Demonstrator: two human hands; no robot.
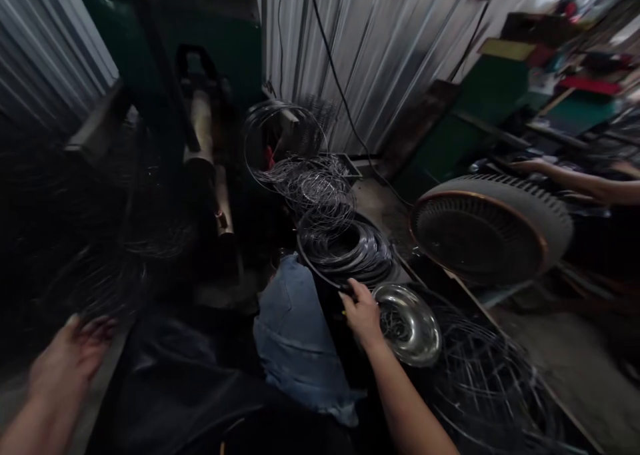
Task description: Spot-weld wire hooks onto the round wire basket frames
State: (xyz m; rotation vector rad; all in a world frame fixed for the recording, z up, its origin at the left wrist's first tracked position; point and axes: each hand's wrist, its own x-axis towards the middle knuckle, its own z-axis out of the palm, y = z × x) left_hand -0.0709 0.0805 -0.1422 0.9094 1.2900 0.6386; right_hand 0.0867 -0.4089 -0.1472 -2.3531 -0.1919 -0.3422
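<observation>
My right hand point(361, 312) rests at the near edge of a stack of dark wire rings point(350, 250), fingers curled on a ring at the rim. A shiny metal dish point(411, 323) lies just right of that hand. My left hand point(70, 356) hovers low at the left near blurred dark wire grilles point(95, 275), fingers loosely spread, holding nothing I can make out. More thin wire rings point(310, 175) are heaped behind the stack. My knee in blue denim point(295, 335) sits between the hands.
A round fan grille assembly point(487, 225) stands at the right, with another person's arm point(590, 183) reaching behind it. Wire guards point(490, 382) lie at lower right. A dark machine with a roller point(203, 142) stands at the back, against corrugated metal walls point(400, 35).
</observation>
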